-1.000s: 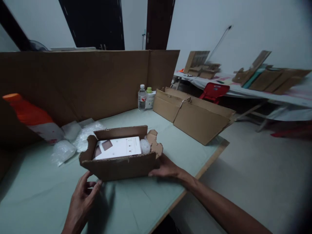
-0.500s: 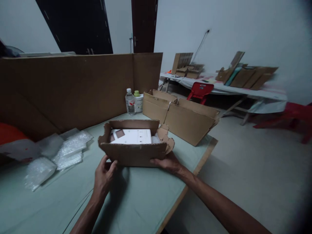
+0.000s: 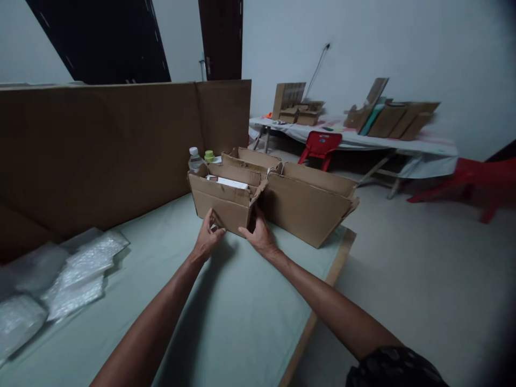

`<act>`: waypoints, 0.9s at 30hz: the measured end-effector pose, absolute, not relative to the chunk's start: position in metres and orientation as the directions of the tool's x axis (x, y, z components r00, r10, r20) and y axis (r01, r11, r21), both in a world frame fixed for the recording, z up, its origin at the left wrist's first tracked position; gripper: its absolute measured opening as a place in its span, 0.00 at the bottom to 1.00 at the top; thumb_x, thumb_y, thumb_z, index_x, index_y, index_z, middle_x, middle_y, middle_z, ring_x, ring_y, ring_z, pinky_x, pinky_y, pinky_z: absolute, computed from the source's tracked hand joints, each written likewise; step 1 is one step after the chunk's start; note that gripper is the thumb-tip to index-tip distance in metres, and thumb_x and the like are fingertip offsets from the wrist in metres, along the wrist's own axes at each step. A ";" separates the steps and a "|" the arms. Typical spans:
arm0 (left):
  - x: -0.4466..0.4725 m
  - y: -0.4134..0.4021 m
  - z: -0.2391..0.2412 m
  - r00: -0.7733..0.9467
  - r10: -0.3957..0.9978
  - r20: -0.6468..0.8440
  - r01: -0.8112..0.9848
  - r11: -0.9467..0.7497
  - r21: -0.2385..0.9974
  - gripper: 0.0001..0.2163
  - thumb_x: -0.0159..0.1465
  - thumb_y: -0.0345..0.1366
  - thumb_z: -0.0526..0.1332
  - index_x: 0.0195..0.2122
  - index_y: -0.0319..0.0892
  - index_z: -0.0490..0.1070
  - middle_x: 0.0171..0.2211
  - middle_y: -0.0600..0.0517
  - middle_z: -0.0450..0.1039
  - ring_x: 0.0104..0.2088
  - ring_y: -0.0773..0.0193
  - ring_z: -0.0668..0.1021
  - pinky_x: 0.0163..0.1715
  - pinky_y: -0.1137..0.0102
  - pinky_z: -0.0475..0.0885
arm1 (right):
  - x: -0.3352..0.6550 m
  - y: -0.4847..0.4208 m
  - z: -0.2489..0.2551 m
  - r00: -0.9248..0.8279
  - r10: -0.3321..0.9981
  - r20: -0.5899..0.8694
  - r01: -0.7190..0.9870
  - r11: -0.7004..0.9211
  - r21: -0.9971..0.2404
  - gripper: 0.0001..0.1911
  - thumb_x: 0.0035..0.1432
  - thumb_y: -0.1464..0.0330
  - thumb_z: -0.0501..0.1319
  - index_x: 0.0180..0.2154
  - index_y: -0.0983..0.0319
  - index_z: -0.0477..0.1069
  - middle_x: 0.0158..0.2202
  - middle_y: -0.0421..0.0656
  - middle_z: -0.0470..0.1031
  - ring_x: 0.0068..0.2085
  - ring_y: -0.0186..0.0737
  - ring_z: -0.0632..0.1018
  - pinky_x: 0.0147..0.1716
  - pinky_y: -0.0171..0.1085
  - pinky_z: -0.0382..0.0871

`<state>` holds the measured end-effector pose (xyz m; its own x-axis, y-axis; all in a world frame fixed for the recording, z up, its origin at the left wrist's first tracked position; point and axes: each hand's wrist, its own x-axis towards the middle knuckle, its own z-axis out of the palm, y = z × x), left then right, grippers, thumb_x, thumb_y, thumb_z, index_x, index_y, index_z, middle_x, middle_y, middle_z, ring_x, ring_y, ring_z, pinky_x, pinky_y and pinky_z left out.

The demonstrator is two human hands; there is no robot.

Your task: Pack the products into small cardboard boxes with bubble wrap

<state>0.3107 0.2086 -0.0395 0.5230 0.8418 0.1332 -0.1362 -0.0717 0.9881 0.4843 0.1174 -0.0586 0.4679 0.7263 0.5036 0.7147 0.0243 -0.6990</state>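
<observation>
I see the right hand (image 3: 262, 236) gripping the box (image 3: 226, 209) at one corner; the left hand (image 3: 206, 241), half open, touches its front.

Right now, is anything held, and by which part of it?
The small open box: the right hand holds its lower near-right corner. The left hand touches its near side, low down; whether it grips is unclear.
</observation>
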 end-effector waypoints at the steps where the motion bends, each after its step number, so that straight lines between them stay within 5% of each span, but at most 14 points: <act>1: 0.316 0.215 -0.043 0.532 0.837 0.130 -0.126 -0.074 0.989 0.45 0.50 0.38 0.68 0.69 0.45 0.52 0.71 0.40 0.53 0.70 0.44 0.59 0.63 0.53 0.63 | 0.487 0.121 -0.064 0.461 0.748 0.478 0.713 0.008 -0.701 0.48 0.51 0.65 0.69 0.68 0.69 0.52 0.67 0.61 0.59 0.67 0.58 0.63 0.66 0.54 0.59; 5: 0.331 0.239 -0.054 0.576 0.808 0.123 -0.069 -0.102 0.992 0.45 0.51 0.37 0.67 0.70 0.46 0.50 0.72 0.43 0.50 0.69 0.44 0.60 0.62 0.54 0.65 | 0.494 0.128 -0.081 0.449 0.783 0.432 0.710 -0.019 -0.704 0.41 0.55 0.64 0.66 0.67 0.67 0.56 0.64 0.58 0.66 0.63 0.57 0.69 0.61 0.53 0.67; 11: 0.335 0.245 -0.066 0.666 0.726 0.174 0.041 -0.269 0.962 0.36 0.51 0.37 0.65 0.64 0.41 0.63 0.64 0.43 0.67 0.65 0.46 0.65 0.66 0.52 0.57 | 0.496 0.121 -0.088 0.420 0.802 0.426 0.763 -0.058 -0.643 0.30 0.58 0.64 0.64 0.61 0.62 0.66 0.56 0.53 0.73 0.55 0.51 0.75 0.55 0.48 0.71; 17: 0.301 0.177 -0.063 0.715 0.652 0.252 0.203 -0.539 0.818 0.24 0.53 0.31 0.62 0.53 0.40 0.74 0.60 0.38 0.71 0.66 0.41 0.63 0.67 0.45 0.51 | 0.493 0.115 -0.074 0.320 0.848 0.424 0.820 -0.023 -0.572 0.08 0.58 0.67 0.58 0.36 0.59 0.76 0.39 0.47 0.79 0.43 0.48 0.77 0.49 0.47 0.71; 22: 0.233 0.090 -0.048 0.773 0.579 0.261 0.314 -0.705 0.636 0.21 0.61 0.36 0.60 0.56 0.41 0.71 0.64 0.39 0.66 0.66 0.43 0.65 0.67 0.46 0.52 | 0.490 0.123 -0.060 0.216 0.867 0.449 0.839 0.070 -0.540 0.11 0.55 0.63 0.54 0.28 0.58 0.73 0.35 0.50 0.79 0.40 0.52 0.76 0.47 0.52 0.69; 27: 0.117 0.009 -0.042 0.875 0.443 0.196 0.350 -0.857 0.378 0.24 0.69 0.44 0.53 0.63 0.38 0.62 0.66 0.38 0.62 0.67 0.45 0.63 0.67 0.51 0.56 | 0.483 0.121 -0.070 0.083 0.908 0.411 0.954 0.047 -0.297 0.22 0.59 0.57 0.50 0.41 0.62 0.76 0.48 0.61 0.77 0.49 0.60 0.77 0.47 0.55 0.68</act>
<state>0.1166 0.0095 -0.0417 0.8747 0.4434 0.1958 0.3498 -0.8571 0.3783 0.4829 0.1211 -0.0704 0.0833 0.9076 0.4115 0.9538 0.0470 -0.2967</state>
